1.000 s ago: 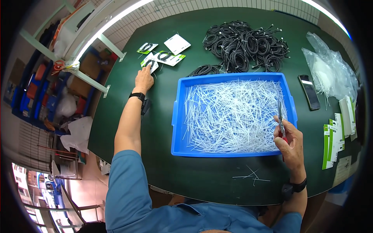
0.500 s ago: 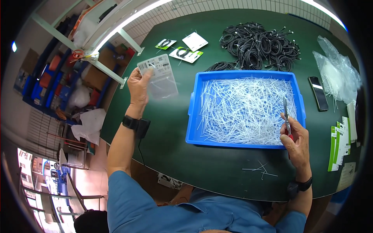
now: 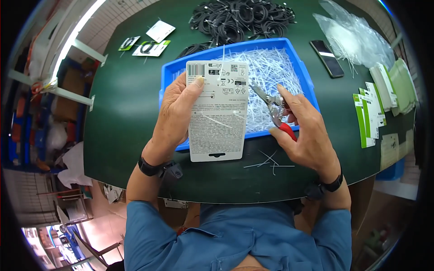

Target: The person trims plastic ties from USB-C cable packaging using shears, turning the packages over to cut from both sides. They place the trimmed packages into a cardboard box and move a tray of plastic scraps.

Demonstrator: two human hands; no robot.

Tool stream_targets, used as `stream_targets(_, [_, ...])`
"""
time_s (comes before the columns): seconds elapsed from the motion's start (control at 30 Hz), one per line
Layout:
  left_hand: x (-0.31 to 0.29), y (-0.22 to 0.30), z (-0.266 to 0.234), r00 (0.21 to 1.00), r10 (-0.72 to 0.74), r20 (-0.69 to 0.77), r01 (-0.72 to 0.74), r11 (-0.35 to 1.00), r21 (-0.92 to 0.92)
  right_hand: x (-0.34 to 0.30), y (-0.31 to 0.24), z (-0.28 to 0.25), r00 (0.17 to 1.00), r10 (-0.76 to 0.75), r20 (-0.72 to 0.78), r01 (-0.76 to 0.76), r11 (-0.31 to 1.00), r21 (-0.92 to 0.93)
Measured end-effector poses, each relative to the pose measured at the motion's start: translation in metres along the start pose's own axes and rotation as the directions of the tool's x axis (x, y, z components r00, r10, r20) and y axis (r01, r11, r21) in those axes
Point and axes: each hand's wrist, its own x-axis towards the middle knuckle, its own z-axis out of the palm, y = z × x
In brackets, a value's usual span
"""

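Observation:
My left hand (image 3: 174, 113) pinches a printed white backing card (image 3: 217, 126) by its left side, thumb flat on the front. The card stands nearly upright, its slotted end toward me. A thin white cable tie (image 3: 223, 55) sticks up at its far edge. Just right of the card, my right hand (image 3: 309, 133) grips red-handled cutting pliers (image 3: 276, 109). Their jaws point up and left, near the card's right edge; whether they touch it I cannot tell. Behind both hands lies a blue tray (image 3: 311, 95) full of thin white cable ties (image 3: 271, 63), partly hidden by the card.
A heap of coiled black cables (image 3: 239, 20) lies beyond the tray. Carded packs (image 3: 152, 48) lie far left. On the right are a phone (image 3: 327, 58), a clear plastic bag (image 3: 357, 38) and green-and-white cards (image 3: 368, 117). Loose tie pieces (image 3: 271, 165) lie near the front edge.
My left hand has brought the card from the far left to the middle, in front of the tray. The pliers in my right hand have moved left toward it. The view has shifted.

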Motion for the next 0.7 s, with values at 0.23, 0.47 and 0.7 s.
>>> stream_targets(0.23, [0.006,-0.021,0.017,1.000,-0.008,0.016,0.006,0.992,0.130,0.001,0.025,0.009,0.985,-0.153,-0.077,0.144,0.984,-0.105])
stream_targets(0.47, [0.003,-0.027,0.021,0.998,-0.018,0.061,0.006,0.982,0.190,0.004,0.028,0.016,0.974,-0.214,-0.072,0.202,0.969,-0.145])
stream_targets(0.7, [-0.002,-0.032,0.019,0.996,-0.034,0.088,0.019,0.987,0.160,0.003,0.026,0.025,0.970,-0.240,-0.039,0.221,0.936,-0.273])
